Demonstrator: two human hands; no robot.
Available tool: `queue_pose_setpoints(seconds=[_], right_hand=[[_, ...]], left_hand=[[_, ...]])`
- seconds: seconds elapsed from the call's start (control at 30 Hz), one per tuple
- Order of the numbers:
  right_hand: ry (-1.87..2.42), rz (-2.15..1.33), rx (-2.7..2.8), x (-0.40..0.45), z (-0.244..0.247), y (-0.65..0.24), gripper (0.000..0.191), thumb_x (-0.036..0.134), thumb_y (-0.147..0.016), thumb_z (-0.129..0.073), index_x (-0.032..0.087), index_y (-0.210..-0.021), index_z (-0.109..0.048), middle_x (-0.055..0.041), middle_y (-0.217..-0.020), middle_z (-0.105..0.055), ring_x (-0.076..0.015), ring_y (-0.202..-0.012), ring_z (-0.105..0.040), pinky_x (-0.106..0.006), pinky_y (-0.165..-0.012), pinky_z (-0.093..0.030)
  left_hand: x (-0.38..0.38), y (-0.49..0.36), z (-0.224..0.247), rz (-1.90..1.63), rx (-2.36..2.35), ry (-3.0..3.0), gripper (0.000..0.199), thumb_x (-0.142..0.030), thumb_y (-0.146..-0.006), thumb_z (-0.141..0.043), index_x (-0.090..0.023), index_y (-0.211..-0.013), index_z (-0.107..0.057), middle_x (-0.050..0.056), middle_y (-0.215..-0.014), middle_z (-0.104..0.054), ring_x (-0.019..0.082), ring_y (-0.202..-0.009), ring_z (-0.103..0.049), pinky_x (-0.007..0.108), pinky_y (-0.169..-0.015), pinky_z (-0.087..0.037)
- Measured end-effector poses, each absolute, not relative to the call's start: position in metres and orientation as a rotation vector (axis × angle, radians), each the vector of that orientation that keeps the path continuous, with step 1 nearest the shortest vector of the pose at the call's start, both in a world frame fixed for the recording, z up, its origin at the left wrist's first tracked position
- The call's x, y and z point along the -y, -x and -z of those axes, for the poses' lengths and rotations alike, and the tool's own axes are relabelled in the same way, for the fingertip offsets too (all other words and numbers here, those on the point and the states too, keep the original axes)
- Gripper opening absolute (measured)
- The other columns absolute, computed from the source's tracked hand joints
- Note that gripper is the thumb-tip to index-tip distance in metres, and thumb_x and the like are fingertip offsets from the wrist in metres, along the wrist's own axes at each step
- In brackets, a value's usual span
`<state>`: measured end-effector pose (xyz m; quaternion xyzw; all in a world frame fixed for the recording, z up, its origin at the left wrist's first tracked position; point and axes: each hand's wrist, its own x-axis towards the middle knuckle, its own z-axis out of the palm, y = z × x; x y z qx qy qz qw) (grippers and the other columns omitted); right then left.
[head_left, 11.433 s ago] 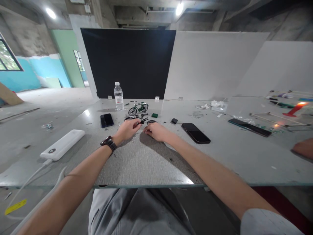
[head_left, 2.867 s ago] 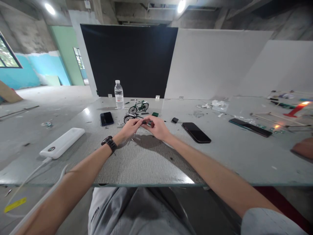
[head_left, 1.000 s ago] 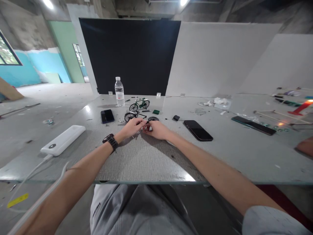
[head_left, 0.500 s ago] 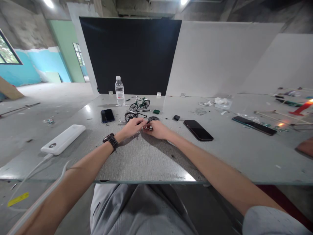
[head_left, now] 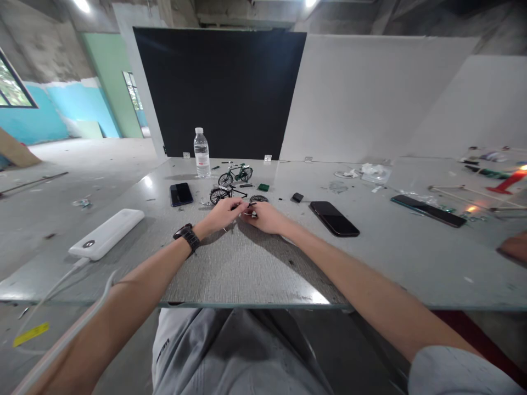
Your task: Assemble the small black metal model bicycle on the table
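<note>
On the grey glass-topped table [head_left: 247,269], the left hand [head_left: 220,214] and the right hand [head_left: 263,218] meet just before the unfinished black miniature bicycle [head_left: 224,193]. The fingers of both hands are pressed together, pinching a small dark metal part [head_left: 248,207] between them. Its shape is too small to tell.

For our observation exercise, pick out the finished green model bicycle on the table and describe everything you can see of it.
The green model bicycle is a small toy-sized miniature with a dark green frame, two black spoked wheels and thin handlebars; it looks like metal. It stands upright, side-on, toward the far side of the grey table, just right of the water bottle and beyond a part-built black bicycle. Neither hand touches it.
</note>
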<state>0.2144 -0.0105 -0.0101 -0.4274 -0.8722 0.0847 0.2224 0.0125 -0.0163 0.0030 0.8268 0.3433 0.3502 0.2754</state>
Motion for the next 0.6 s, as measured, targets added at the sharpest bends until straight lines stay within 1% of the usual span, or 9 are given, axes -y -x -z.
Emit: queue_pose_setpoints(seconds=[0.13,0.23,0.43,0.6], right_hand=[[1.171,-0.231,2.411,0.0097,0.0114,-0.2153,0.015,0.027,-0.099,-0.068,0.02,-0.091,-0.078,-0.0095,-0.088,-0.077,-0.0247,-0.084,-0.069,-0.035,-0.077,-0.049],[1.156,-0.235,2.401,0.0098,0.0119,-0.2161,0.014,0.028,-0.099,-0.069,0.021,-0.091,-0.078,-0.0089,-0.088,-0.077,-0.0245,-0.083,-0.069,-0.035,-0.077,-0.049],[1.158,-0.169,2.426,0.0092,0.0126,-0.2154,0.019,0.022,-0.101,-0.064,0.019,-0.085,-0.074,-0.0096,-0.09,-0.075,-0.0229,-0.082,-0.066,-0.033,-0.074,-0.046],[1.204,-0.162,2.417,0.0096,0.0116,-0.2148,0.026,0.025,-0.106,-0.06,0.017,-0.084,-0.071,-0.0096,-0.087,-0.073,-0.0214,-0.08,-0.065,-0.032,-0.072,-0.043]], left_hand=[[0.016,-0.0124,-0.0022,-0.945,-0.926,-2.247,0.044,-0.049,-0.105,-0.047,-0.023,-0.069,-0.044,0.0,-0.066,-0.047,0.016,-0.061,-0.042,0.032,-0.061,-0.032],[0.0164,-0.0129,-0.0025,-0.943,-0.923,-2.279,0.041,-0.046,-0.104,-0.047,-0.022,-0.071,-0.046,-0.001,-0.067,-0.048,0.016,-0.062,-0.043,0.032,-0.062,-0.032],[0.0167,-0.0139,-0.003,-0.939,-0.935,-2.322,0.041,-0.046,-0.104,-0.046,-0.022,-0.071,-0.047,0.0,-0.067,-0.05,0.016,-0.063,-0.045,0.032,-0.061,-0.033],[0.0164,-0.0129,-0.0029,-0.876,-0.953,-2.367,0.042,-0.047,-0.106,-0.044,-0.022,-0.073,-0.045,0.0,-0.068,-0.051,0.016,-0.064,-0.046,0.032,-0.062,-0.032]])
